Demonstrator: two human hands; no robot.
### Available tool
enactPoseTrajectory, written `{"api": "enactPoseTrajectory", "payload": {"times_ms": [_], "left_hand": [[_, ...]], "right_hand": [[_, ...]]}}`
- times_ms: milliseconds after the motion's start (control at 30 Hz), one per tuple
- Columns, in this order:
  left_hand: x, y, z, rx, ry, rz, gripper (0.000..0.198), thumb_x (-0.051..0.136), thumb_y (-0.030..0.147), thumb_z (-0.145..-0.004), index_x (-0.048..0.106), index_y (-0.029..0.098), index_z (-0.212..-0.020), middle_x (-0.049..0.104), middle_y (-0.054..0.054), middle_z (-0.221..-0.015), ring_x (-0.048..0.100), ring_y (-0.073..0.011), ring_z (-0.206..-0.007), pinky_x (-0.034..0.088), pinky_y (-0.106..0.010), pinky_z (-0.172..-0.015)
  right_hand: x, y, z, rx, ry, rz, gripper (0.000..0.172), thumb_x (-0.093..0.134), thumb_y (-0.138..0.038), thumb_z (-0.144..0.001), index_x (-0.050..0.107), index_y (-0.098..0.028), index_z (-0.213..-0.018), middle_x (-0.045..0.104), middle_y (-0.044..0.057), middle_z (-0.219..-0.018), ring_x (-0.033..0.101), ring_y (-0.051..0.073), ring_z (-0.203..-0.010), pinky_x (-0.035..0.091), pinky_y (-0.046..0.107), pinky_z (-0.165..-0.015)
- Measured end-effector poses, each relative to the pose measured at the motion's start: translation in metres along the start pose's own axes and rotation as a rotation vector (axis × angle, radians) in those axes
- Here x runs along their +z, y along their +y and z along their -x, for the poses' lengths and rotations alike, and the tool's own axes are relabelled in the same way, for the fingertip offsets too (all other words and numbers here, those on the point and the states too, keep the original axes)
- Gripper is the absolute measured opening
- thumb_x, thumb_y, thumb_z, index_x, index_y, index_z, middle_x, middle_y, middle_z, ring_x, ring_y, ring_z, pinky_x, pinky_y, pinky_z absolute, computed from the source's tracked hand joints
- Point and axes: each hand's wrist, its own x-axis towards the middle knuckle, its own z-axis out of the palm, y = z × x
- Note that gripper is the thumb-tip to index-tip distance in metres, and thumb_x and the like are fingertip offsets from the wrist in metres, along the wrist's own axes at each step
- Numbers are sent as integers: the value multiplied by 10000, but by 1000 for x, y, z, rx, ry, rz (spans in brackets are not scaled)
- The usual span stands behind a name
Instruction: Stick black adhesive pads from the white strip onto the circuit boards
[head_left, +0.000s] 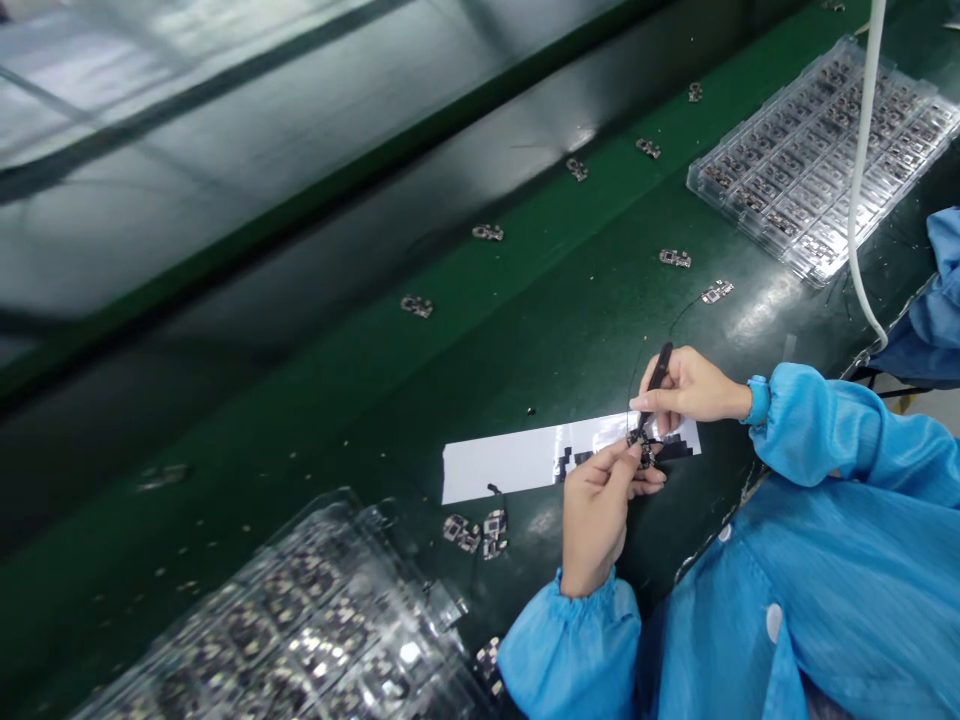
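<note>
Over the white strip (499,465), the left hand (598,505) pinches a board (646,455) between thumb and fingertips; the right hand (694,385) holds black tweezers (660,368) between thumb and fingers, their lower end at the board. Take this board as the clock's centre: the strip runs out towards 9 o'clock, with black pieces (676,448) on the part nearest the hands. At 8, just off the strip, lies a pair of boards (494,537). Farther along 8, a clear tray (409,560) is packed with boards, blurred. At 1, a second clear tray (750,232) — ribbed into long rows — is also full of them, and a white cable (861,170) passes before it. Loose boards (718,292) dot the green bench (540,320) from 10 round to 1. The held board itself looks small, dark and silvery — partly covered by fingers.
</note>
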Motion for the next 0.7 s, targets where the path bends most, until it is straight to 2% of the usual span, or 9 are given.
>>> {"api": "enactPoseTrajectory", "payload": {"times_ms": [267,567,700], "left_hand": [[-2,-9,-2,29,13,-49,290,683,390,-701,665,112,-780,639,-16,-579,594,-114,-510,487,-210,-505],[-4,-12,-2,34,36,-40,273,674,367,-710,678,104,-779,697,-54,-670,598,-113,-503,482,-214,-496],[-4,-11,-3,30,40,-37,266,676,362,-710,672,106,-782,680,-36,-615,597,-115,-498,482,-212,-500]], "right_hand": [[2,1,3,-38,12,4,391,788,-388,-592,515,-125,-688,563,-44,-446,585,99,-388,454,148,-348],[2,-2,9,-124,38,13,372,781,-383,-614,533,-126,-721,579,-35,-523,600,96,-438,485,165,-394],[2,0,9,-150,-11,15,376,776,-396,-620,532,-126,-715,580,-33,-516,603,102,-437,492,175,-401]]}}
